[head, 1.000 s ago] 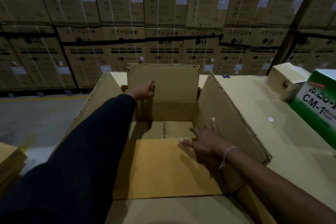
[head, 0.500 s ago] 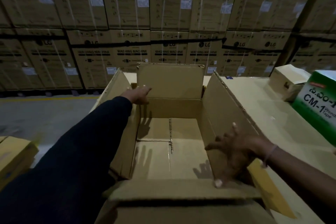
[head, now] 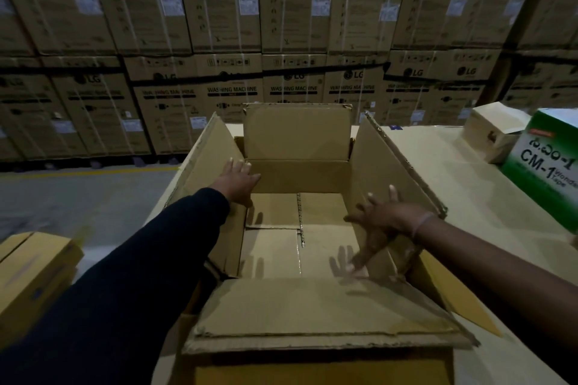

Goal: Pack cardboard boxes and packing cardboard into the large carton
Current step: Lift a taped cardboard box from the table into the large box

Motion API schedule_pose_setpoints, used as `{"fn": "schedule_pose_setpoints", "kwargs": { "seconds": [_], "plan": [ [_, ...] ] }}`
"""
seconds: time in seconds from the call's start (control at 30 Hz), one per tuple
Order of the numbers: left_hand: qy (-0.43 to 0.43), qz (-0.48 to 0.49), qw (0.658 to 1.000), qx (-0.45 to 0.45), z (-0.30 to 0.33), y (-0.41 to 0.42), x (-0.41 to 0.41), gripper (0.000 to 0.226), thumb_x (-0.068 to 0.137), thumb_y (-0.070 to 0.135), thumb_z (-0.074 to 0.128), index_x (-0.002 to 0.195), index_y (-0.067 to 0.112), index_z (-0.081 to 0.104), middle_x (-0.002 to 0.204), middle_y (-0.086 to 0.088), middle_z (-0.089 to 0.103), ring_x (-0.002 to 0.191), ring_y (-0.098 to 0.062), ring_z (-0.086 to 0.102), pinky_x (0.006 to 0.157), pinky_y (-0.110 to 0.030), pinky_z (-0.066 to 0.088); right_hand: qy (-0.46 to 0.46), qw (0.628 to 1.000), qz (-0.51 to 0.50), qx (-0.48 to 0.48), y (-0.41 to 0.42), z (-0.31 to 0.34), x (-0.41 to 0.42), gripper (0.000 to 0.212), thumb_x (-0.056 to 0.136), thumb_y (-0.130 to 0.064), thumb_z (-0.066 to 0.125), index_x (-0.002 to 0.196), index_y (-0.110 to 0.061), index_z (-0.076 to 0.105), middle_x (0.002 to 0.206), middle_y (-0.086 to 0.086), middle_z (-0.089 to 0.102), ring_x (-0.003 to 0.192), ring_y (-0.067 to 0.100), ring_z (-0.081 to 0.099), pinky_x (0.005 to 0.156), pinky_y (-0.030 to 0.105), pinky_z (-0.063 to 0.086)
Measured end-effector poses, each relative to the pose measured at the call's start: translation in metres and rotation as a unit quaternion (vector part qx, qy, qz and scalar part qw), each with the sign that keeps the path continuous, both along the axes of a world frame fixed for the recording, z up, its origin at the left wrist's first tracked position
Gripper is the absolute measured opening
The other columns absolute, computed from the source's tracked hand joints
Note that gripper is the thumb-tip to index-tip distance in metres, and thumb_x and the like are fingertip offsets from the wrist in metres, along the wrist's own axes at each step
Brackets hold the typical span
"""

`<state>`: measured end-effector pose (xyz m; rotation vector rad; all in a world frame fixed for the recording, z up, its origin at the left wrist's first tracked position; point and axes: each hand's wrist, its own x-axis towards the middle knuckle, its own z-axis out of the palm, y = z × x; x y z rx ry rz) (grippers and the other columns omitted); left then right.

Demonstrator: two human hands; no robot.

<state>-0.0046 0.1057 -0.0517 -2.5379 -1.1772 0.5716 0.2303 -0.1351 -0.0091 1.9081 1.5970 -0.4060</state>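
Observation:
The large carton [head: 300, 175] stands open in front of me on a cardboard-covered surface, all its flaps up or folded out. Its floor shows only the joined bottom flaps. My left hand [head: 237, 180], in a dark sleeve, lies flat with straight fingers against the inside of the left flap [head: 206, 159]. My right hand [head: 380, 222], with a thin band on the wrist, has spread fingers pressing on the inside of the right wall below the right flap [head: 391, 166]. Neither hand holds anything. The near flap [head: 312, 312] lies folded towards me.
A small brown box [head: 491, 131] and a green and white tape box [head: 550, 162] sit at the right on the cardboard-covered surface [head: 463, 184]. Yellowish flat boxes [head: 31, 272] lie at the lower left. Stacked washing machine cartons [head: 219, 25] form a wall behind, across a grey floor [head: 78, 197].
The sheet that lay under my right hand inside the carton is gone from view. My right hand moved to the right wall and my left hand spread flat on the left flap.

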Motion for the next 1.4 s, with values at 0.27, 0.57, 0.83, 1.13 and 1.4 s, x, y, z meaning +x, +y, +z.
{"fn": "schedule_pose_setpoints", "kwargs": {
  "seconds": [0.27, 0.57, 0.83, 1.13, 1.4],
  "plan": [
    [-0.005, -0.011, 1.0, 0.0, 0.006, -0.025, 0.001, 0.094, 0.096, 0.054, 0.063, 0.166, 0.023, 0.009, 0.172, -0.018, 0.002, 0.158, -0.041, -0.005, 0.124, -0.066, -0.003, -0.189, 0.967, -0.013, 0.171, 0.028, 0.001, -0.011, 0.101, 0.076, -0.089, 0.056, 0.158, -0.032, 0.039, 0.174, 0.016, 0.009, 0.158, 0.046, -0.01, 0.112, 0.076, -0.02],
    [0.102, 0.024, 0.989, 0.109, -0.003, -0.039, -0.045, 0.093, 0.081, 0.076, 0.064, 0.156, 0.024, 0.042, 0.168, -0.017, 0.025, 0.158, -0.041, 0.01, 0.123, -0.067, -0.002, -0.347, 0.921, -0.046, 0.173, -0.001, -0.02, 0.028, 0.102, 0.082, -0.082, 0.051, 0.165, -0.031, 0.021, 0.172, 0.022, -0.001, 0.155, 0.053, -0.006, 0.112, 0.082, -0.001],
    [0.123, 0.054, 0.982, 0.135, 0.006, -0.054, -0.029, 0.071, 0.093, 0.055, 0.065, 0.154, 0.025, 0.046, 0.171, -0.021, 0.013, 0.157, -0.046, 0.001, 0.119, -0.073, -0.009, -0.332, 0.928, -0.034, 0.164, -0.004, -0.019, 0.022, 0.108, 0.077, -0.086, 0.054, 0.165, -0.033, 0.021, 0.172, 0.02, 0.0, 0.156, 0.051, -0.006, 0.111, 0.082, -0.006],
    [-0.02, 0.19, 0.964, 0.182, 0.015, -0.048, -0.043, 0.06, 0.09, 0.057, 0.062, 0.137, 0.02, 0.057, 0.167, -0.033, -0.001, 0.153, -0.057, -0.007, 0.115, -0.078, -0.007, -0.359, 0.917, -0.026, 0.173, -0.004, -0.012, 0.023, 0.111, 0.074, -0.088, 0.057, 0.164, -0.03, 0.028, 0.172, 0.021, 0.004, 0.155, 0.053, -0.006, 0.108, 0.084, -0.012],
    [-0.046, 0.161, 0.973, 0.161, 0.01, -0.046, -0.049, 0.086, 0.083, 0.08, 0.058, 0.148, 0.024, 0.049, 0.17, -0.027, 0.005, 0.155, -0.051, 0.001, 0.111, -0.084, 0.0, -0.382, 0.91, -0.015, 0.162, 0.002, -0.01, 0.019, 0.079, 0.095, -0.067, 0.049, 0.163, -0.03, 0.032, 0.172, 0.023, 0.002, 0.156, 0.053, -0.007, 0.111, 0.085, -0.005]
  ]
}}
